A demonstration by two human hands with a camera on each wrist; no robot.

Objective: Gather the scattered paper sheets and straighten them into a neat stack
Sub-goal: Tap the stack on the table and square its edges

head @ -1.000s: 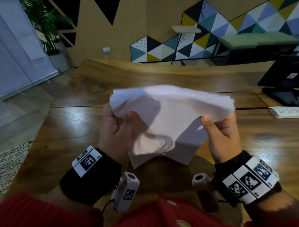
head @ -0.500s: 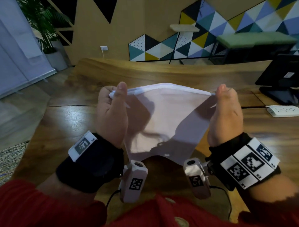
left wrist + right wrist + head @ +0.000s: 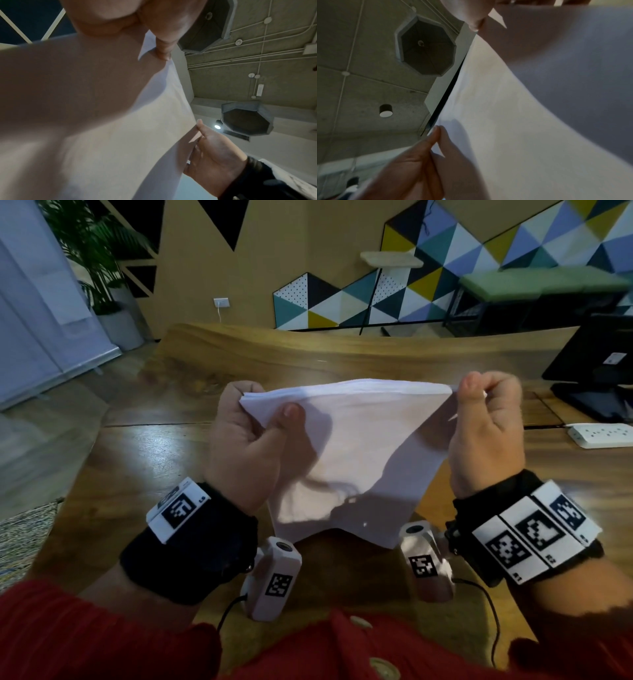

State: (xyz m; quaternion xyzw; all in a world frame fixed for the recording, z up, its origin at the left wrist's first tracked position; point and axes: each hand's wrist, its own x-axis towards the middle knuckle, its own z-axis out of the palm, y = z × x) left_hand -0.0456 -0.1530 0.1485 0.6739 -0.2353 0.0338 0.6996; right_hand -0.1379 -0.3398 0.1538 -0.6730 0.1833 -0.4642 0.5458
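Observation:
A bundle of white paper sheets (image 3: 356, 446) stands upright between both hands above the wooden table (image 3: 144, 460), its lower edge near the table top. My left hand (image 3: 253, 426) grips the top left corner, thumb on the near face. My right hand (image 3: 486, 419) pinches the top right corner. The top edges of the sheets lie nearly flush. In the left wrist view the paper sheets (image 3: 120, 135) fill the picture, with the right hand (image 3: 211, 151) at their far edge. In the right wrist view the paper sheets (image 3: 530, 121) do the same, and the left hand (image 3: 412, 162) shows below.
A white power strip (image 3: 603, 434) lies on the table at the right, and a black monitor stand (image 3: 596, 392) is behind it. A potted plant (image 3: 102, 268) stands on the floor at the far left. A woven rug (image 3: 24, 529) lies left of the table.
The sheets went from a loose, tilted bundle held at their sides to upright, with both hands up at the top corners. Since half a second ago my left thumb has come round onto the near face.

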